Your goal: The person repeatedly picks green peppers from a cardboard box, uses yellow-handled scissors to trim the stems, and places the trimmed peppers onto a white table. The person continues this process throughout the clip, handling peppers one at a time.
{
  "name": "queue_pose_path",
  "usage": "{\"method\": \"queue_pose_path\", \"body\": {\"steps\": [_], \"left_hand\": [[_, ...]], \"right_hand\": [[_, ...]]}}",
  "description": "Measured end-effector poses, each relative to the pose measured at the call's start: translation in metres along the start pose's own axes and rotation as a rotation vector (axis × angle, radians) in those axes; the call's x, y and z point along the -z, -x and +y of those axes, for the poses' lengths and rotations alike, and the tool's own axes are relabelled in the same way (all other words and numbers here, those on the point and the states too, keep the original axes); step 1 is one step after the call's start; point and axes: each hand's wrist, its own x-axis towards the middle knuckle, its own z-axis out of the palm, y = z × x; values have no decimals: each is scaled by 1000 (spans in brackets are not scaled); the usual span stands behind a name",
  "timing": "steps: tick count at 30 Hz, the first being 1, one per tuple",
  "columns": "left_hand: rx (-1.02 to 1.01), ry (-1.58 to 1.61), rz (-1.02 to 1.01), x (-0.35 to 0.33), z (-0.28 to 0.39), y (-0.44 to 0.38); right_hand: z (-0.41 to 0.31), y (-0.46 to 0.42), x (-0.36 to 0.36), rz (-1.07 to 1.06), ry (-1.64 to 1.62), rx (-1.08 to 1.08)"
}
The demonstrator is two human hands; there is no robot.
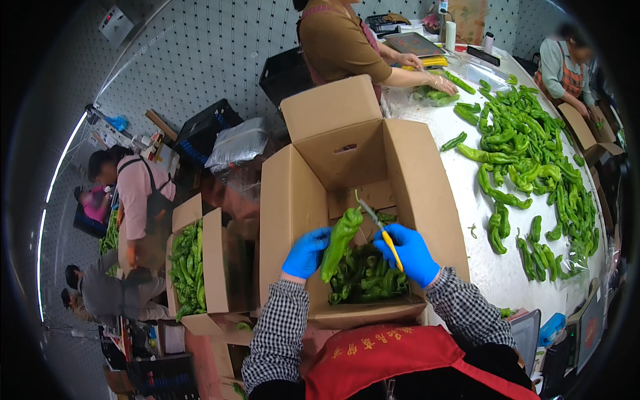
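Observation:
My left hand [306, 251], in a blue glove, holds a large green pepper [341, 243] upright with its stem pointing up. In my blue-gloved right hand [411, 254] is a small knife [382, 232] with a yellow handle, its blade tip near the pepper's stem. Both hands are above an open cardboard box [295, 200]. Green peppers [370, 277] lie in the bottom of that box, on the side nearest me.
A white table [452, 200] at the right bears a heap of green peppers [525, 135]. Across it a co-worker [345, 40] handles bagged peppers; another stands far right. To the left are a second box of peppers [187, 265], black crates [207, 127] and more people.

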Motion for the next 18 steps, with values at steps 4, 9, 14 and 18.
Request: {"method": "queue_pose_path", "body": {"steps": [4, 9, 14, 18], "left_hand": [[-19, 163, 12, -12, -5, -8], [-39, 237, 78, -43, -11, -22], [-106, 108, 86, -81, -20, -39], [-105, -43, 68, -72, -8, -56]], "right_hand": [[26, -7, -13, -5, -395, 112], [38, -5, -27, 25, -327, 150], [31, -2, -21, 126, -308, 202], [25, 9, 18, 147, -209, 195]]}}
